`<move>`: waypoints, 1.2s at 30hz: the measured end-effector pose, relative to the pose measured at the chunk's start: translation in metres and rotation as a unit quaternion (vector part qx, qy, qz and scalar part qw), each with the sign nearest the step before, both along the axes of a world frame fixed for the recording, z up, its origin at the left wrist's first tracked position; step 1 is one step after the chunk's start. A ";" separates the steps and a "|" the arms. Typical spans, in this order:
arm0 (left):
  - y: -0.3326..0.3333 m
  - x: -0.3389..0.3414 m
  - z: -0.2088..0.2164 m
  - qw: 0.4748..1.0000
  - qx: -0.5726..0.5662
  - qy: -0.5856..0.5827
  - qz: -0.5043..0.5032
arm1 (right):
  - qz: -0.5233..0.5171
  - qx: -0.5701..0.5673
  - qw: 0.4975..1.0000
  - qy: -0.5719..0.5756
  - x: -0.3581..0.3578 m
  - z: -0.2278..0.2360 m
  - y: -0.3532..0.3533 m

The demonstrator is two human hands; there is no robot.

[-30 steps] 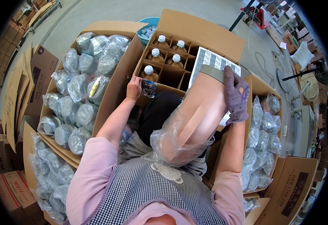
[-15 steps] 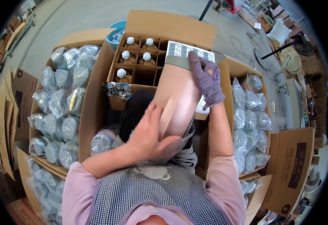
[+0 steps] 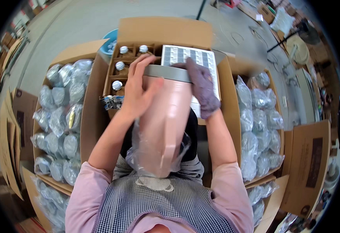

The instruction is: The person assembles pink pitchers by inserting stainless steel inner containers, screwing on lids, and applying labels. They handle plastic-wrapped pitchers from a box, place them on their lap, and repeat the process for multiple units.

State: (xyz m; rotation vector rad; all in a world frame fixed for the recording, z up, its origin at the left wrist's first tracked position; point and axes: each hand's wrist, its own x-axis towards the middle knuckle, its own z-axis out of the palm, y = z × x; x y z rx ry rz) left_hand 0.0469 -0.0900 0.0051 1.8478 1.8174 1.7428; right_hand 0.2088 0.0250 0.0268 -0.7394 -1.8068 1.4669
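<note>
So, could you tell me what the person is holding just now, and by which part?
A pink tumbler in a clear plastic bag. The bare left hand grips its side near the grey rim, and the gloved right hand holds the rim's far side.

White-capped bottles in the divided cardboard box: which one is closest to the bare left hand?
The white-capped bottle nearest the person, lowest of four visible, sits just left of the left hand; the others lie farther up the box.
</note>
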 end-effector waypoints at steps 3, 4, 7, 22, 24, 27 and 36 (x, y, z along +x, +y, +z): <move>0.021 -0.025 -0.020 0.976 -0.059 -0.200 -0.059 | 0.089 -0.052 0.969 0.225 -0.007 -0.033 0.044; 0.023 -0.031 -0.024 0.971 -0.040 -0.220 -0.083 | 0.048 -0.040 0.980 0.187 0.009 -0.043 0.060; 0.022 -0.051 -0.030 0.963 -0.010 -0.248 -0.101 | -0.043 -0.047 0.998 -0.011 0.057 -0.090 0.109; 0.103 -0.072 -0.206 0.844 -0.478 -0.219 -0.107 | -0.042 0.275 0.921 -0.273 0.063 -0.218 0.088; 0.111 -0.074 -0.209 0.816 -0.505 -0.265 -0.089 | -0.133 0.272 0.918 -0.257 0.081 -0.224 0.086; 0.107 -0.078 -0.217 0.823 -0.468 -0.311 -0.084 | -0.270 0.246 0.892 -0.267 0.124 -0.218 0.085; 0.169 0.027 -0.156 0.928 -0.226 0.154 -0.251 | -0.114 0.336 0.880 -0.314 0.159 -0.225 0.117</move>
